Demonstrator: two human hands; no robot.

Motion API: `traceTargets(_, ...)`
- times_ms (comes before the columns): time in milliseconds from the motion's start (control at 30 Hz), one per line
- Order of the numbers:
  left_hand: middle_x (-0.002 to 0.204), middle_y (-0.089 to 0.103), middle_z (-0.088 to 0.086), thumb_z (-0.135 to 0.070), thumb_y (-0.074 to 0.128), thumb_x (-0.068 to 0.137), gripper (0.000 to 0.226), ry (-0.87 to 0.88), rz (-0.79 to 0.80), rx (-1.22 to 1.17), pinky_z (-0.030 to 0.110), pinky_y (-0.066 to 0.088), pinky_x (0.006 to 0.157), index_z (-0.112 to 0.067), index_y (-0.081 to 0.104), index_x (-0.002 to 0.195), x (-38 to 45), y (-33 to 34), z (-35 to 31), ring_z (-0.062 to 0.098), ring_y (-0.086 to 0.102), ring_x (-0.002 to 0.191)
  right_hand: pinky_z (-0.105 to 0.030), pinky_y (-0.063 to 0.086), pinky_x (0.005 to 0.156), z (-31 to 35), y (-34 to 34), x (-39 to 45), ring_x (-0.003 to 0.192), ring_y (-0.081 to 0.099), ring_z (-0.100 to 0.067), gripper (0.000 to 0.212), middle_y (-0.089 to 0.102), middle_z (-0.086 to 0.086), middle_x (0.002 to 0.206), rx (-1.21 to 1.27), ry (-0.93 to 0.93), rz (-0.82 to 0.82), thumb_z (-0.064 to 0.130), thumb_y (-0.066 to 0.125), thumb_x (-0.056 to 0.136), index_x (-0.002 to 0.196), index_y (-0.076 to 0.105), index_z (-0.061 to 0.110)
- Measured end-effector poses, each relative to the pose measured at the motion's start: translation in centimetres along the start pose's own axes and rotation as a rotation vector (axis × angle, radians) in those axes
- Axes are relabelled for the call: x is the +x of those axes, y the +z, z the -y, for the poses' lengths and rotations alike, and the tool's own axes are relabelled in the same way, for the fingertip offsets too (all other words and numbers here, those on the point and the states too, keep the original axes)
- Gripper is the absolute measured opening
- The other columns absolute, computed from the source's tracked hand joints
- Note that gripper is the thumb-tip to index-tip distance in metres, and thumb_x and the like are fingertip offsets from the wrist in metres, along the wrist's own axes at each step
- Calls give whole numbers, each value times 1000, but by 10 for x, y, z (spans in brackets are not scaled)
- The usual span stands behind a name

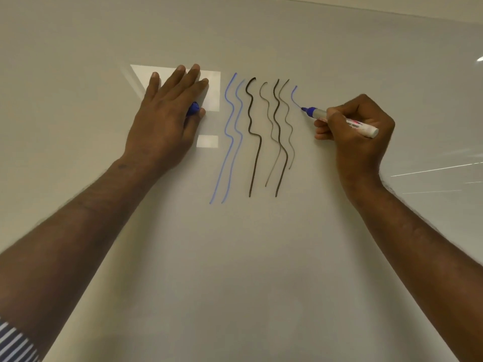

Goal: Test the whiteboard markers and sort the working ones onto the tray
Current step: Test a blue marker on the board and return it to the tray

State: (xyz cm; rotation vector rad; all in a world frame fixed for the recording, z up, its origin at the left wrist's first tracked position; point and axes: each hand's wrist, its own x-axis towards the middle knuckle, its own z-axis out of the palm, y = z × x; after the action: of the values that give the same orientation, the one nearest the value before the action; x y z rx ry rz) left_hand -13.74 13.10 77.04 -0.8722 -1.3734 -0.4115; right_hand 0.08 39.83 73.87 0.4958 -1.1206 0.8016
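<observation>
My right hand [358,129] grips a white marker with a blue tip [342,120], its nib touching the whiteboard [235,257] at the end of a short blue stroke [294,96]. Left of that stroke run several wavy test lines: two blue lines [230,137] and black and grey lines [271,137]. My left hand [167,118] lies flat against the board with fingers spread, pinning a blue marker cap [194,108] under the palm near the thumb. No tray is in view.
Bright rectangular light reflections [209,141] sit on the glossy board beside my left hand. The board's top edge [392,10] runs across the upper right. A striped sleeve [13,343] shows at the bottom left corner.
</observation>
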Motion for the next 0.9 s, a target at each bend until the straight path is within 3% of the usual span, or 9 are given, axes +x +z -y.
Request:
traceTargets(267, 165, 27, 2, -22, 41, 105, 49, -2, -4, -6, 45, 5, 127, -17, 39, 153, -1, 1, 0, 19, 19, 154, -53, 61, 60, -7, -31, -50, 67, 73, -30, 10, 68, -25, 77, -9, 34, 5, -2, 64, 91, 82, 63, -5)
traceTargets(467, 165, 27, 2, -23, 41, 104, 49, -3, -7, -11, 45, 5, 127, -17, 39, 153, -2, 1, -1, 19, 19, 154, -53, 57, 55, -5, -46, -85, 60, 72, -27, 13, 68, -14, 68, -38, 53, 84, -5, 64, 88, 75, 61, -6)
traceTargets(633, 165, 27, 2, -25, 41, 105, 49, -3, 1, -9, 45, 5, 127, -17, 38, 153, -3, 0, -2, 19, 18, 154, -51, 53, 52, 7, -57, -114, 55, 69, -26, 14, 66, -11, 61, -79, 73, 273, -5, 62, 82, 68, 62, -4)
traceTargets(733, 164, 28, 3, -22, 42, 105, 48, -3, -8, -8, 44, 5, 127, -16, 39, 153, -3, 0, -1, 20, 19, 154, -51, 55, 55, 15, -53, -100, 60, 70, -30, 10, 69, -11, 69, -80, 25, 351, -5, 65, 86, 77, 63, -4)
traceTargets(900, 164, 29, 3, -20, 44, 104, 48, -2, -14, -8, 46, 7, 126, -16, 41, 152, -3, 1, -1, 21, 21, 153, -43, 61, 64, 20, -35, -25, 72, 71, -34, 11, 68, -28, 84, 54, 63, 95, 1, 68, 92, 96, 63, -8)
